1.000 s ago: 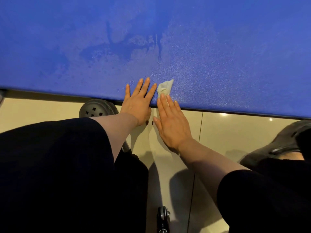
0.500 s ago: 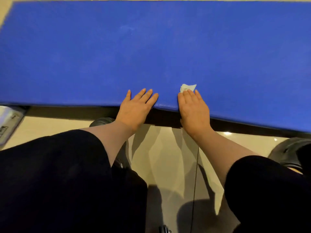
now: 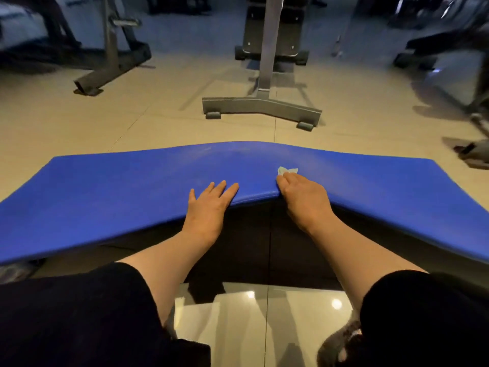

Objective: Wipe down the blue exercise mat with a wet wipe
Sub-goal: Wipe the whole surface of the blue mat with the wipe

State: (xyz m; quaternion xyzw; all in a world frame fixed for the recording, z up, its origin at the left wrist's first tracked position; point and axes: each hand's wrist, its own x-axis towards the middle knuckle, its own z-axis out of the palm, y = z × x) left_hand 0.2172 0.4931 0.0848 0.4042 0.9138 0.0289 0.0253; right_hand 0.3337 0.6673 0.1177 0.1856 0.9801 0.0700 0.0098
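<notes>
The blue exercise mat [image 3: 119, 192] lies across the tiled floor, its near edge raised in the middle into a hump. My left hand [image 3: 209, 205] rests over that raised edge with straight fingers flat on top. My right hand [image 3: 301, 197] curls its fingers over the edge just to the right and grips it. A small white wet wipe [image 3: 287, 170] is pinned under the right fingertips, with one corner poking out beyond them. Both thumbs' undersides are hidden by the mat.
A grey steel bench stand [image 3: 262, 107] sits on the floor just beyond the mat's far edge. Another machine frame [image 3: 105, 72] stands at the back left, and more gym equipment [image 3: 449, 56] at the right. A dark shoe [image 3: 341, 345] is at the bottom right.
The mat's near edge has risen off the floor with both hands on it. My right fingers have curled from flat. The view has tipped up from the mat to the room beyond.
</notes>
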